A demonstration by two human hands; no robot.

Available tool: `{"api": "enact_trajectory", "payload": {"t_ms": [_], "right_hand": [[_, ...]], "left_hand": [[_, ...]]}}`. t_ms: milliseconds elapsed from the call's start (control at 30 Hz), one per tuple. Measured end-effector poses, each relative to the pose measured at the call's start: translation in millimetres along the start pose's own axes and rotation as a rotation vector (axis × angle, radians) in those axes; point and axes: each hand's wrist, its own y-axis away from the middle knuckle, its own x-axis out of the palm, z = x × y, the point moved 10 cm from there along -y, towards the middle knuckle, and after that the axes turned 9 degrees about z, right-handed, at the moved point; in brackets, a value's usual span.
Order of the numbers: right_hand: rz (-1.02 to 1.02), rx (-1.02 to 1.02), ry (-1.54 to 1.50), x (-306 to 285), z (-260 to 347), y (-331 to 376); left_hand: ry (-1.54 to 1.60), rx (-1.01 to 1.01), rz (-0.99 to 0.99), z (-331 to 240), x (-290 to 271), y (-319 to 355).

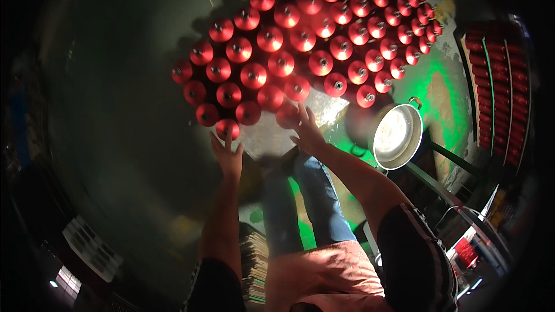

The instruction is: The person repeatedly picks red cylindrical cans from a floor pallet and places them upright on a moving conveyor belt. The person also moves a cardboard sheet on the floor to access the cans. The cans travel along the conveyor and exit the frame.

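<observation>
Several red, round-topped metal pieces stand close together in rows, many with a small silvery stem in the middle. At the near left corner of the group, my left hand has its fingers spread, the fingertips touching one red piece. My right hand reaches to another red piece on the near edge. Its fingers are stretched out and apart against that piece's right side, with the thumb below. Neither hand visibly wraps round a piece.
A wide silvery pan-shaped bowl, brightly lit inside, stands right of my right arm. Beyond it is a rack of stacked red cylinders. A metal frame runs at lower right. A stack of flat sheets lies beside my left arm.
</observation>
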Motion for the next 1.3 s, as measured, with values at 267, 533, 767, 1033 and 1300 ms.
{"api": "enact_trajectory", "payload": {"t_ms": [267, 533, 767, 1033, 1300], "right_hand": [[-0.224, 0.019, -0.123, 22.9, -8.9, -14.4], [-0.507, -0.058, -0.155, 23.4, -23.9, -14.0], [-0.547, 0.114, -0.293, -24.5, -52.1, 71.8], [-0.731, 0.390, -0.487, -95.0, -47.1, 336.7], [-1.278, 0.479, -0.282, -208.3, 53.3, 587.3]], "left_hand": [[0.078, 0.014, -0.136, 2.5, 35.6, -17.3], [0.095, -0.063, -0.233, 5.9, 33.5, -19.8], [0.150, -0.133, -0.011, 19.6, 19.0, 10.8], [0.288, 0.552, 0.303, -150.9, -65.9, 73.7], [0.449, 1.133, 0.713, -411.5, -146.7, 97.0]]}}
